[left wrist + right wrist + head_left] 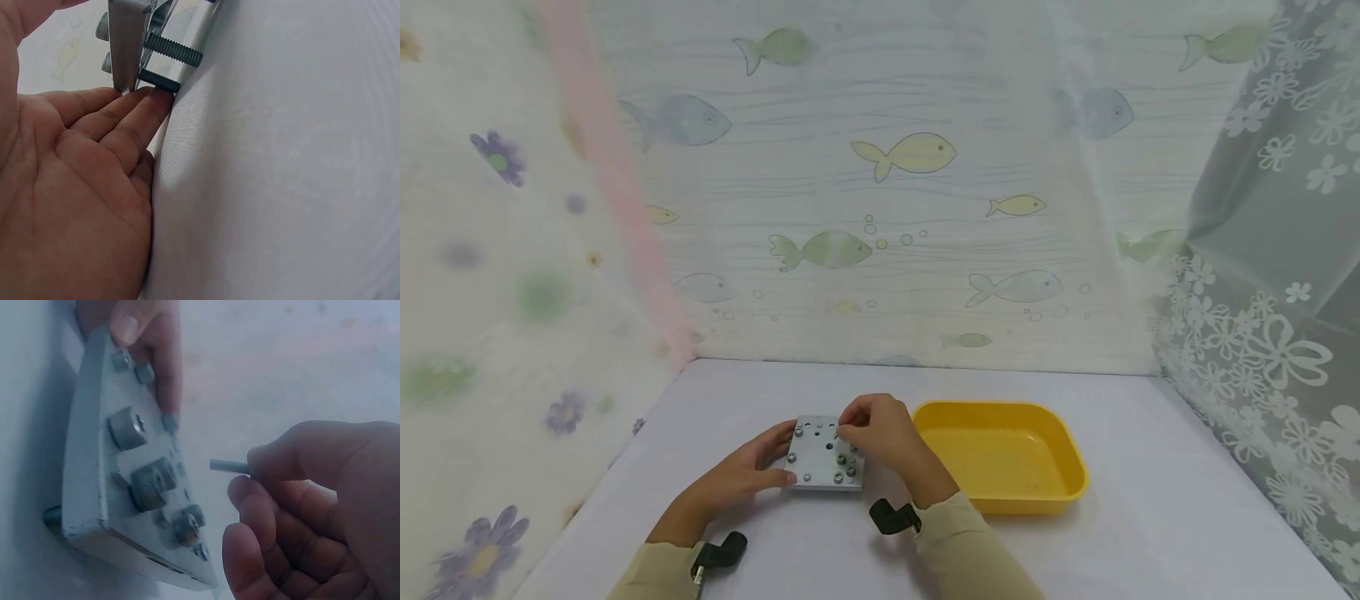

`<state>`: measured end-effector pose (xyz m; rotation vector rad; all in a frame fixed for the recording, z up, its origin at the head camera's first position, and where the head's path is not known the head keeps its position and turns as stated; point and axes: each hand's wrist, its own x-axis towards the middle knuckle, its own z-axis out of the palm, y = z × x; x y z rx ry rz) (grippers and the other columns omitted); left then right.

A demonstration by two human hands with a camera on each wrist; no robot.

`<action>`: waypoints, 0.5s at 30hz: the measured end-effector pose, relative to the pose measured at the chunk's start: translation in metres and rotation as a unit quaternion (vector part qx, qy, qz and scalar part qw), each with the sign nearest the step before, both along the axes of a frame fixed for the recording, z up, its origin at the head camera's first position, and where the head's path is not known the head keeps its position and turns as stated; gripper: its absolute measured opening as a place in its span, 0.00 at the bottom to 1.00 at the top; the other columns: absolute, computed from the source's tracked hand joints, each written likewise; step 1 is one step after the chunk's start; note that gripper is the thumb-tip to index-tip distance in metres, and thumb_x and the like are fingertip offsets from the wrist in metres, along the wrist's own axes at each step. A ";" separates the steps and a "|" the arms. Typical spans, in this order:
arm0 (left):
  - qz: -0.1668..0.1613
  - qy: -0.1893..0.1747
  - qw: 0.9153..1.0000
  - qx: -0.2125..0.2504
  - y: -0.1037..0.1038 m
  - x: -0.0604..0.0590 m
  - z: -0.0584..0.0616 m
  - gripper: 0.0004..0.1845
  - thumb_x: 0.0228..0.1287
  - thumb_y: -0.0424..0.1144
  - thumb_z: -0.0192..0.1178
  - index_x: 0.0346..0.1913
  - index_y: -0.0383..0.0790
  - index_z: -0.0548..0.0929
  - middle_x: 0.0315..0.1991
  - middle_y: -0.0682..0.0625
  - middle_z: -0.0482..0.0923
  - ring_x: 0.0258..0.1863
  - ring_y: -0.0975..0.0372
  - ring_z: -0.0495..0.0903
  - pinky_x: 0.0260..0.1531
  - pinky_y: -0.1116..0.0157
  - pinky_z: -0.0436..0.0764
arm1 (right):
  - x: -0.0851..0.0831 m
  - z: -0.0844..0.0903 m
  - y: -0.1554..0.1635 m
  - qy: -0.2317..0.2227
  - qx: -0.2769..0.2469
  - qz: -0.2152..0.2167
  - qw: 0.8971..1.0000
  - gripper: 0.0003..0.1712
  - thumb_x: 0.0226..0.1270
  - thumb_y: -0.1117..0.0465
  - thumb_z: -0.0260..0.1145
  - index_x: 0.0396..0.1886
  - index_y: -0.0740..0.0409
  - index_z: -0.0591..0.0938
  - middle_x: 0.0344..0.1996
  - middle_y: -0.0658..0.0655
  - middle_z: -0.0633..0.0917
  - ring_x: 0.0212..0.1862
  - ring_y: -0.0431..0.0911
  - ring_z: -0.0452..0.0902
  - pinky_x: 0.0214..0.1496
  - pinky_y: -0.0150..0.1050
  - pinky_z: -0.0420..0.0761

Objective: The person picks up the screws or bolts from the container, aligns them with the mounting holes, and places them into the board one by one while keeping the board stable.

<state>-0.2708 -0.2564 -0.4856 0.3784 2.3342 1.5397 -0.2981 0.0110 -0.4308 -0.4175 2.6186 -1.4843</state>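
Fish-printed curtains wall in a pale tabletop (775,533), where a grey metal plate (824,454) studded with bolts (150,482) lies just left of a yellow tray (1000,454). Left hand (741,475) braces the plate's near-left edge with straight fingers (134,115), gripping nothing. Right hand (880,433) arches over the plate, fingers curled, pinching a small metal pin (229,466). Best to keep the plate pressed steady and the pin square to its hole.
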 end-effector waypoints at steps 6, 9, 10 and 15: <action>-0.012 0.004 1.000 0.012 -0.001 0.001 0.000 0.51 0.63 0.43 0.72 0.83 0.50 0.53 0.83 0.47 0.53 0.82 0.45 0.56 0.78 0.38 0.50 | 0.003 -0.003 -0.006 -0.002 0.011 0.002 1.000 0.03 0.65 0.57 0.74 0.33 0.46 0.87 0.30 0.45 0.86 0.35 0.42 0.79 0.39 0.34 0.82; -0.012 0.000 1.000 0.011 0.000 0.001 0.001 0.51 0.63 0.42 0.72 0.83 0.50 0.53 0.84 0.48 0.53 0.82 0.46 0.56 0.78 0.39 0.51 | 0.004 -0.007 -0.009 0.001 0.029 0.007 1.000 0.04 0.66 0.56 0.74 0.33 0.45 0.86 0.30 0.44 0.85 0.36 0.42 0.79 0.41 0.34 0.82; -0.010 -0.002 1.000 0.010 0.000 0.001 0.001 0.51 0.63 0.42 0.72 0.83 0.51 0.53 0.84 0.48 0.53 0.82 0.47 0.56 0.78 0.39 0.51 | 0.004 -0.008 -0.010 0.005 0.036 0.008 0.999 0.04 0.66 0.56 0.74 0.32 0.44 0.86 0.30 0.43 0.85 0.36 0.41 0.79 0.41 0.34 0.82; 0.001 -0.003 1.000 0.003 0.001 0.001 0.001 0.52 0.61 0.43 0.73 0.83 0.52 0.54 0.83 0.49 0.54 0.82 0.48 0.57 0.79 0.40 0.52 | 0.005 -0.013 -0.013 0.029 0.062 0.011 0.998 0.04 0.67 0.56 0.74 0.32 0.42 0.87 0.29 0.40 0.85 0.36 0.39 0.78 0.43 0.35 0.82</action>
